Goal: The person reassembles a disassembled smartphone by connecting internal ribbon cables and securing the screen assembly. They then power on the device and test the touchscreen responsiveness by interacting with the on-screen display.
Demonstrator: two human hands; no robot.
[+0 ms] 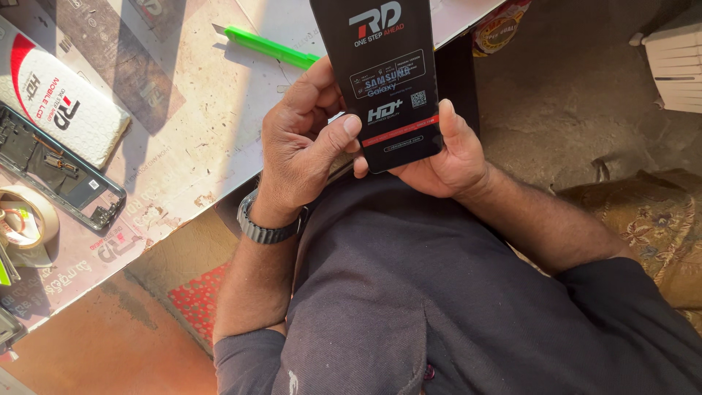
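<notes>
A flat black phone screen panel [380, 44] with a printed protective film stands upright in front of my chest, above the table's near edge. My left hand [303, 139], with a dark watch on its wrist, pinches the panel's lower left edge, thumb pressed on the front. My right hand [450, 153] cups the bottom right corner from behind, thumb along the side edge. Both hands hold it together.
A worn table [190, 110] covered with printed sheet holds a green utility knife [270, 47], a white and red flat package [51, 99], an opened phone frame [58, 172] and a tape roll [25, 223]. A white ribbed object [676, 66] sits far right on the ground.
</notes>
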